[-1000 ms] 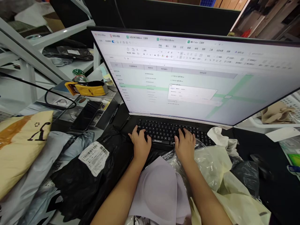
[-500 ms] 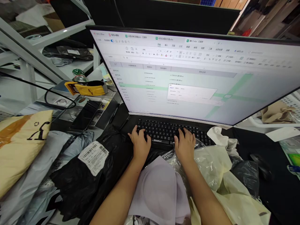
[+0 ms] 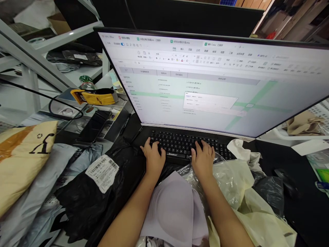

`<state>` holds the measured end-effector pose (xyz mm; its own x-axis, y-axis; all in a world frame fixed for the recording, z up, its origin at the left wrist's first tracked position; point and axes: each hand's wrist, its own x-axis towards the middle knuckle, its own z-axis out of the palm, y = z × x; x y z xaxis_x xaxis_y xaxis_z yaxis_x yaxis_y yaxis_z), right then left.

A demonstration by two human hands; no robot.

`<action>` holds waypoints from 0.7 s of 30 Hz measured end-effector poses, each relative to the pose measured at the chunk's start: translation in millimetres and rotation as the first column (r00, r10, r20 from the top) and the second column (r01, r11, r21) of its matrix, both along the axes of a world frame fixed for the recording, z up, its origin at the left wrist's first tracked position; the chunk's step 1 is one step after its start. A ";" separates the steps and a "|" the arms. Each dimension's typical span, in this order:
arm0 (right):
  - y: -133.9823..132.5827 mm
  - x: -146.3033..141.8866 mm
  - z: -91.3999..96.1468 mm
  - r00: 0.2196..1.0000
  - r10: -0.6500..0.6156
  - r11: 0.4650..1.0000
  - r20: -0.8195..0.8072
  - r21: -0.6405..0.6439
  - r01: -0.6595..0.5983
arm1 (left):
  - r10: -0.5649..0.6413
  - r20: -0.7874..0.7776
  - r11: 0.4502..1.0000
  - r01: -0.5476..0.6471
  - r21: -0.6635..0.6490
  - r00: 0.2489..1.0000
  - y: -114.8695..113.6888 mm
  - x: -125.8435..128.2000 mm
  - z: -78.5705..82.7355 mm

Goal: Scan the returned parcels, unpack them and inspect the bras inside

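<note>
Both hands rest on a black keyboard [image 3: 177,140] below a large monitor [image 3: 205,79]. My left hand [image 3: 154,154] lies over its left end, fingers spread on the keys. Toward the keyboard's right part, my right hand [image 3: 203,156] has its fingers apart on the keys, holding nothing. The monitor displays a spreadsheet with a small dialog box [image 3: 209,102] over it. Between my forearms lies a pale lilac moulded fabric piece [image 3: 174,209], partly on clear plastic. A black plastic mailing bag [image 3: 84,202] with a white barcode label [image 3: 102,173] is beside my left forearm.
Parcels, including a cream one [image 3: 23,161], are piled at the left. A phone [image 3: 95,126] and a yellow tape dispenser [image 3: 96,96] sit behind them. Pale yellow bags [image 3: 257,206], a crumpled white piece [image 3: 244,152] and a black mouse [image 3: 285,181] are at the right.
Characters in the dialog box's entry field look slightly different. My hands have stayed in almost the same place on the keyboard.
</note>
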<state>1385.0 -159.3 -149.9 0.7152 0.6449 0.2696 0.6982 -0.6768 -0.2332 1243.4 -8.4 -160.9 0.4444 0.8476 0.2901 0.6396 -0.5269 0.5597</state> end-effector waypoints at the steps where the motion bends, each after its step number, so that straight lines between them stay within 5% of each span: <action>1: 0.1 0.0 -0.1 1.000 -0.001 1.000 -0.001 0.003 0.001 | 0.000 0.000 1.000 0.000 0.002 1.000 0.0 0.0 0.0; 21: -1.6 -2.4 -1.5 1.000 -0.001 0.999 0.019 0.038 0.001 | -0.008 0.024 1.000 0.008 -0.026 1.000 -0.1 0.2 0.3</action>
